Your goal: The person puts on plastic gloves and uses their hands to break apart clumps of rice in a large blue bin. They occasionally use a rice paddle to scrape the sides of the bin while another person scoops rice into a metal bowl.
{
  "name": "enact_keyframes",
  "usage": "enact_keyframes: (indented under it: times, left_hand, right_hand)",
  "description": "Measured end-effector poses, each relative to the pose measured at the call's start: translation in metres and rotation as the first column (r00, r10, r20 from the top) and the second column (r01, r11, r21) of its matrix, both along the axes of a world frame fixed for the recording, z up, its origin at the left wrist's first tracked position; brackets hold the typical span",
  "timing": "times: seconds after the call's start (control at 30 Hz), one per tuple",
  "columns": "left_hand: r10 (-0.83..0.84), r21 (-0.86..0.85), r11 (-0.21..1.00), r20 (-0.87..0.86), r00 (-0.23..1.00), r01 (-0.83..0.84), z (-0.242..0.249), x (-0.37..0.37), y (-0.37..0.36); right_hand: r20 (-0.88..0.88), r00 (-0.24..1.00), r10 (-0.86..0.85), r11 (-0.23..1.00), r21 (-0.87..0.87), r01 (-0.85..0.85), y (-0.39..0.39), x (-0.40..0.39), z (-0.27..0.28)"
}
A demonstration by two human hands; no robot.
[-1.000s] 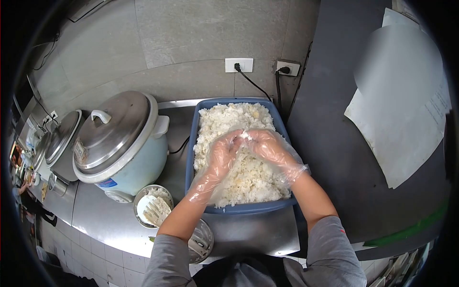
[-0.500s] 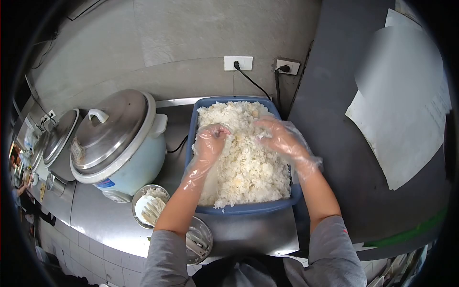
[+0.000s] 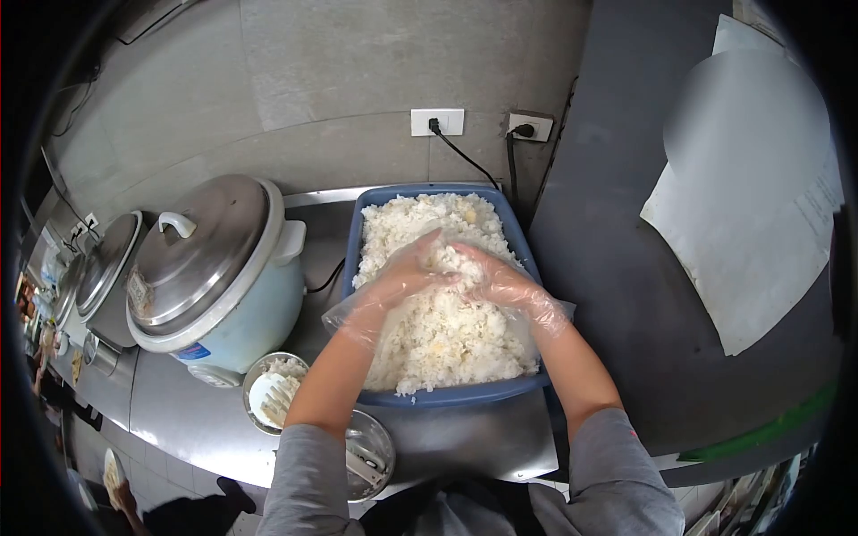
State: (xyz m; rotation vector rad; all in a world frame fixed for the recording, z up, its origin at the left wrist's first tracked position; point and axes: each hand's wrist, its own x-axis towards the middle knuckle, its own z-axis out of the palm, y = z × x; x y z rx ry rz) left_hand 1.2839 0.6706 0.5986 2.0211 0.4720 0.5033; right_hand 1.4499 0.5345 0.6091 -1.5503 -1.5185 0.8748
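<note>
Cooked white rice fills a blue plastic tub on the steel counter. My left hand and my right hand, both in clear plastic gloves, come together over the middle of the tub. Their curved fingers and thumbs close around a clump of rice between the palms. The undersides of both hands are hidden against the rice. Left of my forearm, a metal bowl holds rice and a white utensil with prongs. A second metal bowl with utensils is partly covered by my left sleeve.
A large rice cooker with a metal lid stands left of the tub, with further cookers beyond it. Plugged cords run down the wall behind. Paper lies on the dark surface at right. Another person's arm shows at lower left.
Both hands have drawn closer together and slightly nearer to me, from apart to cupped around rice. A person's arm and dark shoe now show at lower left. The view has shifted a little.
</note>
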Motion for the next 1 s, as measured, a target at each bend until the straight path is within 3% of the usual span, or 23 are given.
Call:
enact_keyframes:
  times: [0.03, 0.07, 0.1, 0.2, 0.23, 0.27, 0.3, 0.37, 0.4, 0.47, 0.53, 0.57, 0.67, 0.73, 0.77, 0.83, 0.87, 0.93, 0.97, 1.0]
  left_hand:
    - [-0.066, -0.073, 0.995, 0.058, 0.996, 0.07, 0.007, 0.002, -0.002]
    - [-0.127, -0.143, 0.979, 0.12, 0.985, 0.143, 0.013, 0.004, -0.006]
    - [-0.073, -0.271, 0.954, 0.206, 0.976, 0.128, 0.022, 0.005, -0.017]
    - [0.033, -0.135, 0.991, 0.314, 0.949, 0.01, 0.015, 0.008, -0.004]
    - [0.099, -0.032, 0.995, 0.22, 0.97, -0.094, 0.015, 0.008, 0.005]
    - [0.142, 0.05, 0.986, 0.236, 0.961, -0.158, 0.013, 0.01, 0.012]
    - [0.182, 0.131, 0.967, 0.255, 0.95, -0.221, 0.013, 0.011, 0.015]
    - [0.282, 0.25, 0.893, 0.337, 0.899, -0.374, 0.011, 0.012, 0.017]
    - [0.306, 0.153, 0.921, 0.29, 0.907, -0.359, 0.022, 0.009, 0.011]
    - [0.341, -0.054, 0.94, 0.189, 0.921, -0.337, 0.047, 0.001, -0.001]
    - [0.358, 0.042, 0.921, 0.297, 0.885, -0.387, 0.049, -0.001, -0.005]
    - [0.357, 0.052, 0.917, 0.334, 0.873, -0.395, 0.043, 0.002, -0.001]
    - [0.36, 0.03, 0.921, 0.316, 0.878, -0.388, 0.044, 0.002, -0.002]
    - [0.348, 0.063, 0.928, 0.214, 0.913, -0.368, 0.049, -0.003, -0.005]
    - [0.322, 0.162, 0.92, 0.206, 0.924, -0.356, 0.046, -0.002, -0.003]
    - [0.273, 0.352, 0.879, 0.181, 0.945, -0.321, 0.039, 0.002, 0.003]
    - [0.24, 0.334, 0.901, 0.147, 0.96, -0.276, 0.039, 0.002, 0.006]
    - [0.169, 0.294, 0.938, 0.083, 0.982, -0.186, 0.04, -0.001, 0.011]
    - [0.144, 0.199, 0.965, 0.134, 0.981, -0.169, 0.035, 0.0, 0.014]
    - [0.123, 0.103, 0.984, 0.188, 0.975, -0.144, 0.034, 0.001, 0.014]
  right_hand:
    - [-0.145, 0.989, 0.034, 0.996, 0.085, -0.022, 0.004, -0.006, 0.003]
    - [-0.182, 0.983, 0.028, 0.995, 0.095, -0.011, 0.007, -0.009, 0.01]
    - [-0.219, 0.975, 0.023, 0.995, 0.103, 0.0, 0.012, -0.01, 0.019]
    - [-0.207, 0.978, -0.032, 0.96, 0.267, 0.088, 0.021, -0.013, 0.042]
    - [-0.184, 0.981, -0.053, 0.949, 0.297, 0.108, 0.027, -0.008, 0.044]
    - [-0.161, 0.984, -0.076, 0.936, 0.329, 0.126, 0.034, -0.001, 0.045]
    - [-0.042, 0.991, -0.124, 0.827, 0.547, 0.127, 0.043, -0.003, 0.049]
    - [-0.099, 0.971, -0.218, 0.892, 0.382, 0.239, 0.042, 0.0, 0.06]
    - [-0.12, 0.956, -0.267, 0.911, 0.292, 0.291, 0.041, -0.003, 0.068]
    - [-0.131, 0.93, -0.342, 0.87, 0.329, 0.367, 0.048, 0.002, 0.066]
    - [-0.166, 0.905, -0.392, 0.838, 0.343, 0.425, 0.05, 0.004, 0.068]
    - [-0.1, 0.891, -0.443, 0.787, 0.433, 0.44, 0.058, 0.014, 0.057]
    - [-0.079, 0.863, -0.499, 0.807, 0.319, 0.496, 0.056, 0.019, 0.055]
    - [-0.066, 0.884, -0.463, 0.837, 0.296, 0.46, 0.044, 0.01, 0.06]
    - [-0.059, 0.894, -0.444, 0.851, 0.284, 0.441, 0.04, 0.008, 0.061]
    - [0.121, 0.915, -0.384, 0.866, 0.391, 0.312, 0.044, 0.022, 0.046]
    - [0.211, 0.91, -0.358, 0.869, 0.432, 0.242, 0.045, 0.03, 0.038]
    - [-0.047, 0.951, -0.307, 0.938, 0.154, 0.31, 0.033, 0.017, 0.055]
    - [-0.18, 0.937, -0.3, 0.952, 0.008, 0.306, 0.029, 0.013, 0.062]
    - [-0.17, 0.936, -0.309, 0.947, 0.036, 0.319, 0.031, 0.014, 0.058]
